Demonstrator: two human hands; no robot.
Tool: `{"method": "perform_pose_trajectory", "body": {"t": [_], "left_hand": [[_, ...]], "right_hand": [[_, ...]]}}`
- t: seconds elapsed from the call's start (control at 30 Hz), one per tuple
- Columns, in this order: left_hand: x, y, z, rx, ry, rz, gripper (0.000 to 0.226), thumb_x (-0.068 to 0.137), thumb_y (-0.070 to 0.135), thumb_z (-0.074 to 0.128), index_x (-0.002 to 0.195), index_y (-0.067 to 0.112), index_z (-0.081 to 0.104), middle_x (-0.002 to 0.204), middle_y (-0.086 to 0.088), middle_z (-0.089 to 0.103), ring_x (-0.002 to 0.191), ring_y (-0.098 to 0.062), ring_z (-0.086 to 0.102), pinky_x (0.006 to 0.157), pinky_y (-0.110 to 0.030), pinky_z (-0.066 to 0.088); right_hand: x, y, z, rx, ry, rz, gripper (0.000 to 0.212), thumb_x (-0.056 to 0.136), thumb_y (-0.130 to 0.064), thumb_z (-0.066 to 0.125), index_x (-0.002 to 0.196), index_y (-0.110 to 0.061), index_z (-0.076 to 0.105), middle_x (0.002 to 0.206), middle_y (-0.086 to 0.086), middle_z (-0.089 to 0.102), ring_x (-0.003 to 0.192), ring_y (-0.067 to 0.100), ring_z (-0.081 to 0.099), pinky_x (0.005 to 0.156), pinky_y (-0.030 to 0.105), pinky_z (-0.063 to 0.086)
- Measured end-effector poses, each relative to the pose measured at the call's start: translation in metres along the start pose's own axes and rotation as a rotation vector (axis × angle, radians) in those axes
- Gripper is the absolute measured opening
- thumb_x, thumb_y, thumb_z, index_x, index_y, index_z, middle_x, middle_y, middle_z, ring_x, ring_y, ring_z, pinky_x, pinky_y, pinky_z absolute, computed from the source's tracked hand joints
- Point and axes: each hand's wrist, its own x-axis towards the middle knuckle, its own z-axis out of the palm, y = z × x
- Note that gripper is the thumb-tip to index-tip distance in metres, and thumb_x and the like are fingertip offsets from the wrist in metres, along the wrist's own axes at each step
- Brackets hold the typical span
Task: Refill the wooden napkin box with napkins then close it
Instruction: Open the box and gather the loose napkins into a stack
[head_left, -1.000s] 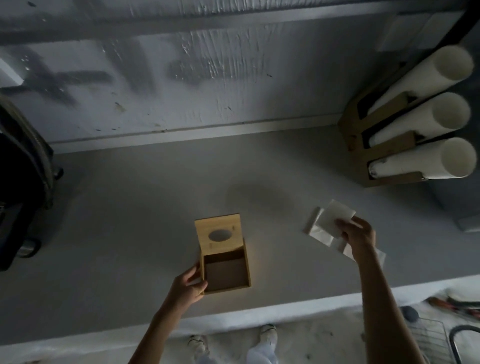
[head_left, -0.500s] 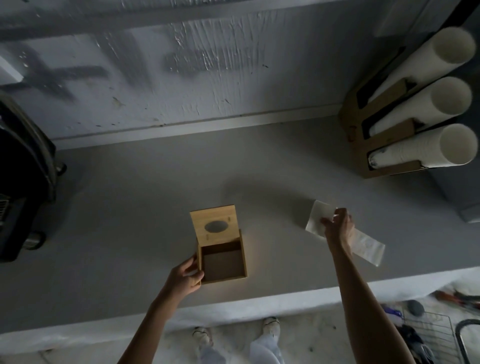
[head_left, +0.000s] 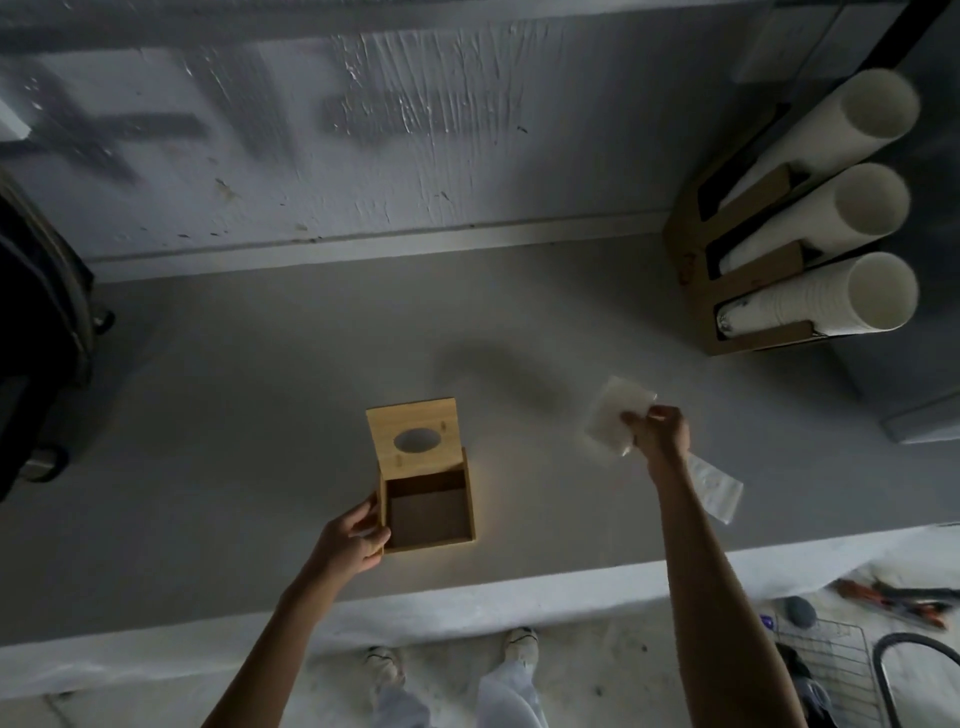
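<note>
The wooden napkin box (head_left: 470, 519) stands open on the grey counter, its inside bare. Its lid (head_left: 415, 439), with an oval hole, is tipped back toward the wall. My left hand (head_left: 353, 540) grips the box's left front corner. To the right, my right hand (head_left: 660, 431) pinches a white napkin (head_left: 613, 421) lifted off the counter. A clear napkin wrapper (head_left: 717, 486) lies on the counter just behind my right forearm.
A cardboard holder (head_left: 696, 260) with three stacks of white paper cups (head_left: 810, 296) stands at the back right. A dark machine (head_left: 41, 338) fills the left edge. The counter's white front edge (head_left: 467, 603) runs below the box. A wire basket (head_left: 841, 675) sits on the floor.
My right hand has lifted a napkin off the pile and drawn it slightly left, away from the wrapper. My left hand stays on the box.
</note>
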Motion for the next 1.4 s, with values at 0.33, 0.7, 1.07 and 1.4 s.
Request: {"method": "perform_pose_trajectory", "body": {"t": [0.33, 0.7, 1.07, 1.4], "left_hand": [[0.000, -0.001, 0.003, -0.003, 0.064, 0.005, 0.061, 0.088, -0.011, 0.056, 0.144, 0.007, 0.038, 0.141, -0.019, 0.048, 0.130, -0.035, 0.047, 0.103, -0.050, 0.045], [-0.007, -0.021, 0.007, -0.129, 0.088, 0.053, 0.045, 0.095, 0.007, 0.055, 0.138, 0.015, 0.048, 0.138, -0.010, 0.053, 0.125, -0.029, 0.053, 0.096, -0.043, 0.049], [-0.056, -0.082, 0.150, -0.059, 0.181, 0.065, 0.009, 0.099, 0.015, 0.046, 0.095, 0.010, 0.053, 0.078, -0.009, 0.057, 0.061, -0.018, 0.055, 0.053, -0.025, 0.047], [-0.028, -0.010, 0.188, -0.232, -0.051, 0.376, 0.032, 0.079, 0.015, 0.074, 0.109, 0.010, 0.064, 0.102, -0.007, 0.072, 0.093, -0.019, 0.068, 0.074, -0.022, 0.056]], "right_hand": [[0.046, 0.031, -0.120, -0.566, -0.494, -0.258, 0.038, 0.069, 0.001, 0.082, 0.101, -0.001, 0.061, 0.093, 0.013, 0.067, 0.084, 0.028, 0.064, 0.073, 0.030, 0.045], [0.040, 0.060, -0.093, -0.873, -0.349, -0.485, 0.055, 0.072, -0.008, 0.081, 0.119, -0.002, 0.053, 0.123, 0.020, 0.051, 0.111, 0.034, 0.052, 0.094, 0.036, 0.041], [-0.063, 0.079, -0.011, -0.453, -0.376, -0.189, 0.035, 0.071, -0.014, 0.079, 0.099, -0.009, 0.060, 0.094, 0.013, 0.060, 0.091, 0.026, 0.060, 0.074, 0.038, 0.048], [-0.142, 0.083, 0.042, 0.977, -0.736, 0.185, 0.032, 0.093, -0.008, 0.057, 0.119, 0.010, 0.057, 0.111, 0.026, 0.065, 0.106, 0.035, 0.062, 0.091, 0.039, 0.054]]}}
